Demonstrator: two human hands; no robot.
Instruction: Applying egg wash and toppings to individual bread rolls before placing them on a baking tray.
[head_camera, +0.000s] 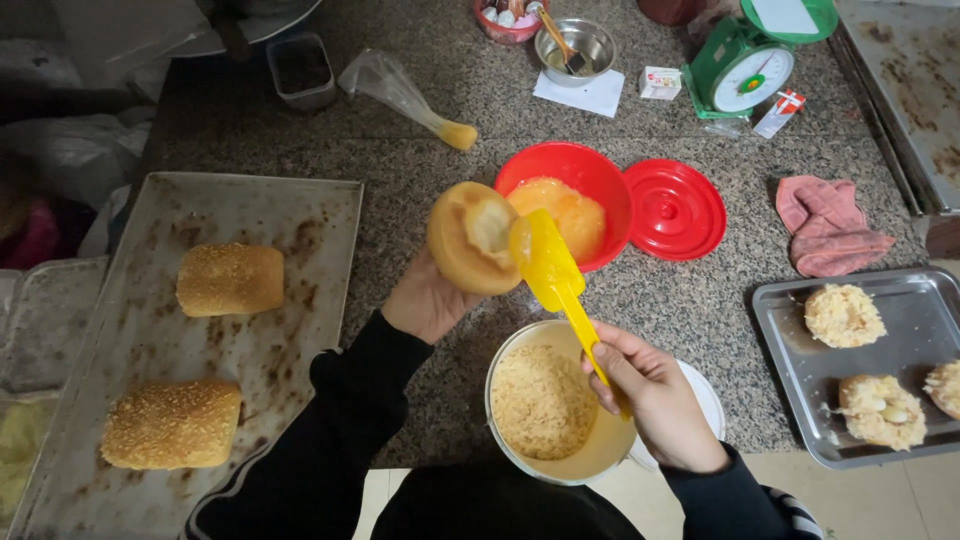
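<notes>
Progress, judged from how things lie: two sesame rolls, one at (230, 279) and one at (172, 424), sit plain on the stained tray (330, 200) at left; three coated pieces (845, 315) lie on the steel tray (780, 300) at right. So three look done, one is in hand, two are left.

Left hand (425, 300) cups a round, hollowed bun (468, 238) from below, fingers curled about its smooth golden crust, above the counter beside the red bowl (600, 170).

Right hand (655, 395) pinches the handle of a yellow plastic spatula (550, 265); its blade touches the bun's rim.

Red bowl holds a glossy orange-yellow paste. White bowl (600, 455) below holds dry, coarse crumbs. Red ribbed lid (675, 208) lies just beside the red bowl. Pink cloth (825, 225) is crumpled on the speckled stone.
</notes>
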